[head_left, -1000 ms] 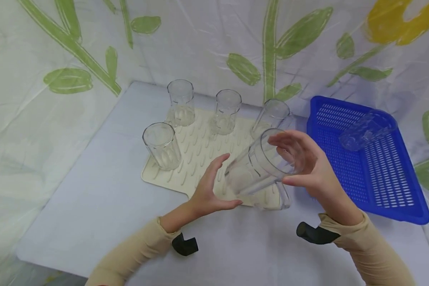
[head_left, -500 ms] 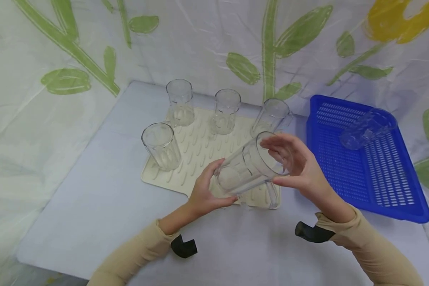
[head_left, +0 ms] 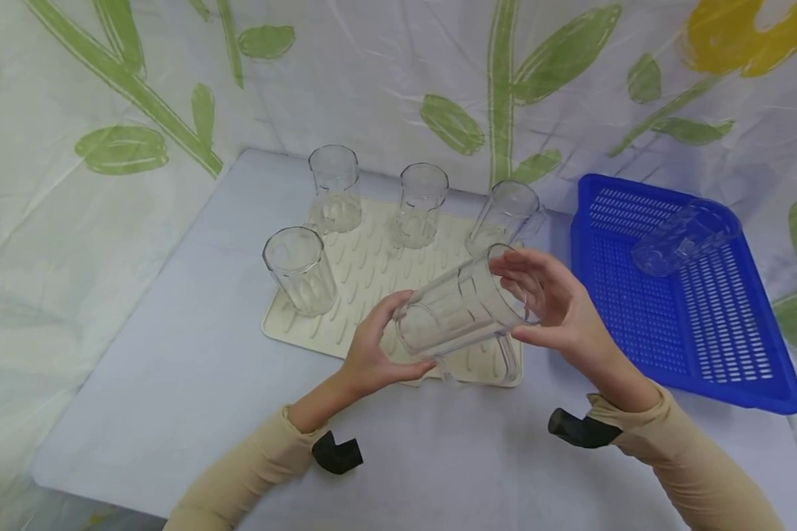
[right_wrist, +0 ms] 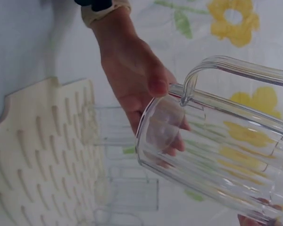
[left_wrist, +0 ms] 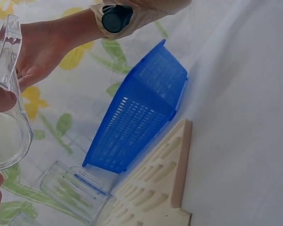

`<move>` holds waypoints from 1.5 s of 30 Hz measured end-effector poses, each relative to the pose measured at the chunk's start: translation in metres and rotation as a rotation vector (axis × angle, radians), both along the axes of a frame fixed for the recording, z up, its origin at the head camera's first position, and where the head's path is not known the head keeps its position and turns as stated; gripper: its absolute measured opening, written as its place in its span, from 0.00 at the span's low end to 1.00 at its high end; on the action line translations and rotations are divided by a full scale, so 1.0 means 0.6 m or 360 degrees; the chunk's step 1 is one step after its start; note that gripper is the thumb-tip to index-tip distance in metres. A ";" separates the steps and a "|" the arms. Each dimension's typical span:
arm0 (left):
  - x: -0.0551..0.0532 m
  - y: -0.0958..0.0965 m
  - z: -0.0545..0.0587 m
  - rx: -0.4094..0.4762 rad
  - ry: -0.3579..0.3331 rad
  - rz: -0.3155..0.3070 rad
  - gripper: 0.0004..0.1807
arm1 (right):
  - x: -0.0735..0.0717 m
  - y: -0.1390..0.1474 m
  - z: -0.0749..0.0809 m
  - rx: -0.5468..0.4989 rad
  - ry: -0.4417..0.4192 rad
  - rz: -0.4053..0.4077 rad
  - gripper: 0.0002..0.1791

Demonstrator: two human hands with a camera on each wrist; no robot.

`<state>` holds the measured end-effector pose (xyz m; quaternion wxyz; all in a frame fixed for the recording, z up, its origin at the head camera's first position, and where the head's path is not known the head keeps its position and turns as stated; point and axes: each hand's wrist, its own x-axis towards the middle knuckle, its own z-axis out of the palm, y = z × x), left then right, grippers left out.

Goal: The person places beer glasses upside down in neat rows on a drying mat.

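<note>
A clear glass mug (head_left: pixel 454 310) is held tilted in the air above the cream ribbed mat (head_left: pixel 352 287). My left hand (head_left: pixel 368 350) grips its base end, thumb below and fingers above. At the rim end, my right hand (head_left: pixel 564 313) holds the mug, its fingers around the far side and the thumb at the near edge. The mug's handle points down toward me; in the right wrist view the mug (right_wrist: pixel 212 146) shows its handle (right_wrist: pixel 236 68) and my left hand (right_wrist: pixel 137 75) at the base. Several similar glass mugs, such as the front-left mug (head_left: pixel 302 276), stand upright on the mat.
A blue perforated basket (head_left: pixel 684 394) stands to the right, with another glass mug (head_left: pixel 680 243) lying on its side in it. Standing mugs (head_left: pixel 423 206) line the mat's back edge. The white table (head_left: pixel 173 383) meets a flower-painted sheet (head_left: pixel 372 81) behind.
The mug has come left and down to my left hand, which now grips its base. My right hand has moved slightly left with it. The standing mugs and basket stay put.
</note>
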<state>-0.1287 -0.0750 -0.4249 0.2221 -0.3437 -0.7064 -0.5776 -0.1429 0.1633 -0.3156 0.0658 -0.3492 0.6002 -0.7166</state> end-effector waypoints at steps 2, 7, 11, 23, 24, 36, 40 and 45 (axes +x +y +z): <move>-0.003 -0.004 0.003 -0.0010 0.0019 0.0002 0.42 | -0.001 0.001 -0.002 -0.0004 -0.0009 -0.0007 0.39; -0.011 -0.020 0.012 -0.0061 0.0065 0.0004 0.43 | -0.007 0.008 -0.010 -0.0033 -0.0080 0.0004 0.40; -0.020 -0.033 0.022 -0.0098 0.0074 -0.0041 0.45 | -0.016 0.017 -0.017 0.0032 -0.0086 0.0040 0.45; -0.041 -0.081 0.070 -0.0362 -0.0017 -0.0188 0.44 | -0.036 0.033 -0.032 0.0495 0.0102 0.0130 0.49; -0.044 -0.083 0.074 -0.0364 -0.0016 -0.0198 0.44 | -0.037 0.032 -0.034 0.0499 0.0100 0.0129 0.49; -0.071 -0.077 0.107 -0.0147 0.0014 -0.0323 0.42 | -0.030 0.019 -0.064 0.0763 0.0333 -0.0167 0.45; -0.072 -0.067 0.112 -0.0048 0.0049 -0.0335 0.43 | -0.028 0.013 -0.073 0.0854 0.0423 -0.0277 0.44; -0.075 -0.057 0.122 0.0023 0.0074 -0.0396 0.42 | -0.028 0.006 -0.080 0.0960 0.0433 -0.0374 0.44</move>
